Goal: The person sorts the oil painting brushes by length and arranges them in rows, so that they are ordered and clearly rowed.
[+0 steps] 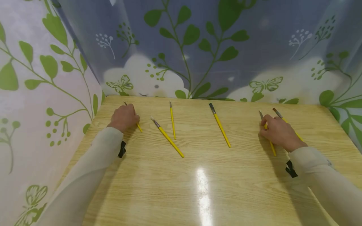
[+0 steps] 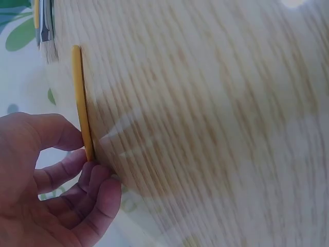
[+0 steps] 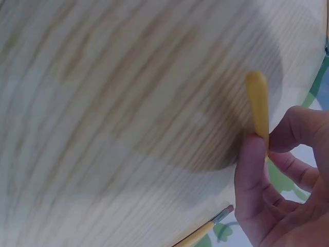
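At the table's far left, my left hand [image 1: 124, 117] pinches a thin yellow-handled paintbrush [image 2: 81, 98] between thumb and fingers. Its handle lies along the wood, and the hand covers its middle in the head view. Over on the right, my right hand [image 1: 278, 130] pinches another yellow paintbrush [image 3: 259, 105] by the handle. That brush's bristle end points to the back, and its handle end angles toward me. Just beyond the right hand lies a brown-tipped paintbrush [image 1: 277, 112], partly hidden behind the hand.
Between the hands lie a white-tipped paintbrush [image 1: 171, 142], a thin paintbrush [image 1: 172, 122] and a dark flat-tipped paintbrush [image 1: 222, 129]. The wooden table [image 1: 158, 188] meets a leaf-patterned covering [image 1: 198, 62] at its back and left edges.
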A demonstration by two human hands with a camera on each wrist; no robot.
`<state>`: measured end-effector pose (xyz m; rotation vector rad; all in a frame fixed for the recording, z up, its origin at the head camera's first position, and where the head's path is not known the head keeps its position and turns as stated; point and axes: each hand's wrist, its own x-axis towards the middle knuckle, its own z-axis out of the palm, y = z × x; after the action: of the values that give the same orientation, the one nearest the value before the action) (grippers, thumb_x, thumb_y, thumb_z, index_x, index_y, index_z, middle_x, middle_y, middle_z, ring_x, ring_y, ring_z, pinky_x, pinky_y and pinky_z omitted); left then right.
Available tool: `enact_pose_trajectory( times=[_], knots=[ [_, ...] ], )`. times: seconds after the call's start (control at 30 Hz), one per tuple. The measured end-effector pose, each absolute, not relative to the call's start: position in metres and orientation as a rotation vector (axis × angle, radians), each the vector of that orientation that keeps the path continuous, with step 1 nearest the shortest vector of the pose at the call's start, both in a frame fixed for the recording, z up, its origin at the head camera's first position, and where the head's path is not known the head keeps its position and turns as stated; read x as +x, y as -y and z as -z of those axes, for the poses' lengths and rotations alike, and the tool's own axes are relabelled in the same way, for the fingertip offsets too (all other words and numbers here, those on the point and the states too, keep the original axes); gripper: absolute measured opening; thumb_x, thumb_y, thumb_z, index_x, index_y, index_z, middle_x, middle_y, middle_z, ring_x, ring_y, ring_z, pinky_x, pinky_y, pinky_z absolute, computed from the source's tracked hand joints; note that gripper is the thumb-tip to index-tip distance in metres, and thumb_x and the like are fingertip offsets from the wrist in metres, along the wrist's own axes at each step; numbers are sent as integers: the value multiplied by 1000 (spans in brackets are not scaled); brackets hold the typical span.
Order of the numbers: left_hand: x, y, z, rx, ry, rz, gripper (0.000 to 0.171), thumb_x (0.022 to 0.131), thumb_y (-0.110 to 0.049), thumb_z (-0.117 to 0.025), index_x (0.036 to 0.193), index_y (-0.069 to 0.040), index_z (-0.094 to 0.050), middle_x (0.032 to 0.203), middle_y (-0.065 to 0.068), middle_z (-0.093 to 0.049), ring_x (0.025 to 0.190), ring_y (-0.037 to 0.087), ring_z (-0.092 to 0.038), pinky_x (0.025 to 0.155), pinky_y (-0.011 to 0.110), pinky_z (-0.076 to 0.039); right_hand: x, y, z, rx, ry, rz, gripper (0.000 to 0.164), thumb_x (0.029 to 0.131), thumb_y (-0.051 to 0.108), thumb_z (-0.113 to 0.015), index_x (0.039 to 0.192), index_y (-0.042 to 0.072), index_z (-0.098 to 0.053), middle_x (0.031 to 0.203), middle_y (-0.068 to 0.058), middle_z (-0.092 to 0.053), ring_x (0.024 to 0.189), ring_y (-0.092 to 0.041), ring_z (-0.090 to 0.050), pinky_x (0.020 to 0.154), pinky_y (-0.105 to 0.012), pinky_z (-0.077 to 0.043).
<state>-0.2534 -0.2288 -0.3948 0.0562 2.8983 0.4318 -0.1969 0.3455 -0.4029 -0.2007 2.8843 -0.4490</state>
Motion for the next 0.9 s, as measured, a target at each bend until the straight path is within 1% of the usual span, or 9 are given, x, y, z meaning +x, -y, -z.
enact_pose_trajectory(
  times=[0.2,0.37,0.47,0.6,0.9],
  knots=[
    [-254,229,394,59,-2895,-423,24,105,-15,-58,116,6,-61,110,27,-70,84,35,-67,74,47,-57,-193,-338,399,-209,-2890,467,37,105,18,-56,134,-5,-56,119,-34,-64,86,-32,-62,65,-41,-50],
    [-253,228,392,58,-2892,-430,24,106,-16,-60,116,5,-62,111,27,-70,86,35,-68,75,47,-57,-190,-328,397,-235,-2905,452,35,104,18,-55,132,-3,-58,117,-32,-65,88,-33,-63,66,-40,-51],
    [-253,228,393,56,-2892,-431,24,106,-16,-61,116,5,-62,111,27,-70,87,36,-68,76,48,-58,-187,-320,396,-254,-2916,481,35,103,18,-56,130,-3,-59,117,-32,-65,89,-33,-63,66,-40,-51],
    [-253,228,394,52,-2892,-426,24,106,-17,-60,117,4,-62,112,27,-69,90,37,-69,78,49,-58,-183,-310,395,-260,-2922,515,34,103,17,-58,130,-4,-61,119,-33,-64,92,-35,-64,68,-43,-52],
    [-255,230,394,57,-2886,-434,24,106,-16,-60,116,5,-61,111,27,-68,88,36,-67,76,47,-58,-179,-298,398,-256,-2908,544,35,103,18,-59,132,-2,-62,123,-33,-65,92,-36,-64,72,-45,-51]
  ],
)
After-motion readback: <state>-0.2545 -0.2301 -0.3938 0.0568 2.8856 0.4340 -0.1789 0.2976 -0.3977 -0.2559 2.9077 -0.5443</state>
